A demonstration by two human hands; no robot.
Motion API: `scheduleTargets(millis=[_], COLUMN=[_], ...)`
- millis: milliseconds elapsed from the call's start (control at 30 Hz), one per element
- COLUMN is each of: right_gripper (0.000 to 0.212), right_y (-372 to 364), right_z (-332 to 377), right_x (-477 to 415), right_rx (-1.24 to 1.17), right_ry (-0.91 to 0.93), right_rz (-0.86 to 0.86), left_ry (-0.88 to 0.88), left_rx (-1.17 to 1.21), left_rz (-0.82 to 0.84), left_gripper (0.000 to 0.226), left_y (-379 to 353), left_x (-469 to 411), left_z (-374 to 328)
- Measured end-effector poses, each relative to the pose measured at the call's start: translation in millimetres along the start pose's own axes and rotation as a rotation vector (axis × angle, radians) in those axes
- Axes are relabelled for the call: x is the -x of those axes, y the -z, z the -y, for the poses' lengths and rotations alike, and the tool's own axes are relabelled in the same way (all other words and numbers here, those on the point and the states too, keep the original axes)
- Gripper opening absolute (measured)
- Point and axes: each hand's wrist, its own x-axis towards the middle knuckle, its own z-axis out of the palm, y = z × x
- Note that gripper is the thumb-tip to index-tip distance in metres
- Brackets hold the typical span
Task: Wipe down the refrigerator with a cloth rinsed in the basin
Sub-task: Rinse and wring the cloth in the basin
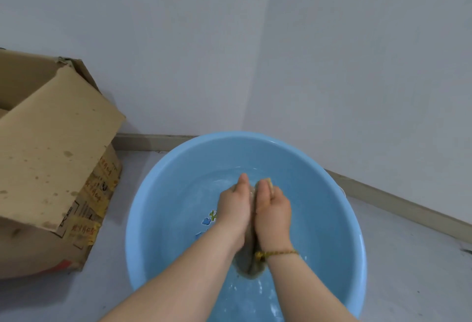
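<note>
Lower centre of frame: a round blue basin [163, 194] stands on a pale floor [413, 278], in the corner where two walls [229, 40] meet. It holds shallow water [316, 222]. Small coloured decals [210, 217] show on its bottom, left of the hands.

Both forearms enter from the bottom edge and meet over the middle of the basin. The cloth [251, 268], grey-brown and wet, lies between the two hands. Its lower end hangs out below the wrists, and a yellowish corner shows at the fingertips.

Left hand [233, 209]: fingers straight and together, palm laid flat against the left side of the cloth, pressing and not clasping.

Right hand [273, 210]: fingers curled over the right side of the cloth, grasping it. A yellow corded bracelet [279, 253] circles this wrist.

Whether the hands touch the water cannot be told; the cloth's lower end is at or just above the surface.

Left of frame: an open cardboard box [97, 194] with printed tape on its side, just beside the basin. Its stained flap [51, 155] is folded outward.

A baseboard [408, 210] runs along the foot of the walls behind the basin.
</note>
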Motion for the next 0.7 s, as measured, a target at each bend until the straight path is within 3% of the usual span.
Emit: scheduleTargets(millis=[100, 300, 467, 567, 633, 700], right_gripper=[0.039, 0.044, 0.037, 0.028, 0.012, 0.032], right_y=[7, -1, 17, 25, 24, 20], right_z=[-1, -4, -27, -43, -50, -62], right_x=[-10, 23, -7, -8, -7, -9], right_rx=[-0.074, 0.056, 0.174, 0.178, 0.250, 0.366], right_ry=[-0.082, 0.055, -0.184, -0.280, -0.325, -0.334], right_rz=[-0.059, 0.064, 0.053, 0.207, 0.364, 0.458], left_ry=[-0.017, 0.123, 0.241, 0.218, 0.216, 0.204], left_rx=[-0.014, 0.119, -0.011, -0.117, -0.239, -0.410], left_rz=[0.043, 0.008, 0.156, 0.185, 0.170, 0.119], left_gripper=[0.038, 0.045, 0.031, 0.015, 0.027, 0.038], left_y=[-6, 7, 20, 33, 38, 44], left_x=[6, -10, -16, -26, -32, -37], left_z=[3, 9, 14, 27, 39, 49])
